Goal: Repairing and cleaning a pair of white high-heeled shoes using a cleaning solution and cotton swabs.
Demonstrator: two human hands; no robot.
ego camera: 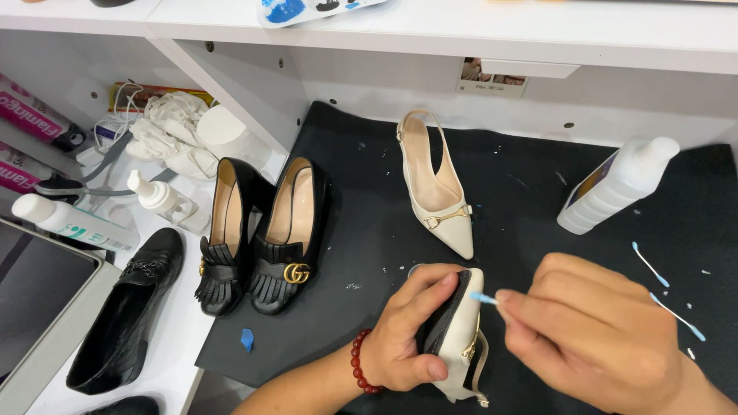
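1. Black matting [369,230] covers our white workbench, flecked with pale specks, under a white shelf.
2. Our left hand [407,330] is clenched around a cream slingback shoe [461,338], tipped on its side so the dark sole edge faces up toward us, probably to expose that edge.
3. Our right hand [592,330] pinches a blue-tipped cotton swab [484,297], its tip touching the sole rim just beside our left fingertips.
4. Just beyond the grip lies the matching cream shoe [438,188], upright on the mat.
5. Right of the grip, two used swabs [665,288] lie loose; farther back a white bottle [619,184] lies tilted, its contents hidden.
6. Left of the grip stand a pair of black fringed heels [261,238]; beyond them a black loafer [127,307], small spray bottles [157,196] and crumpled white gloves [173,131].
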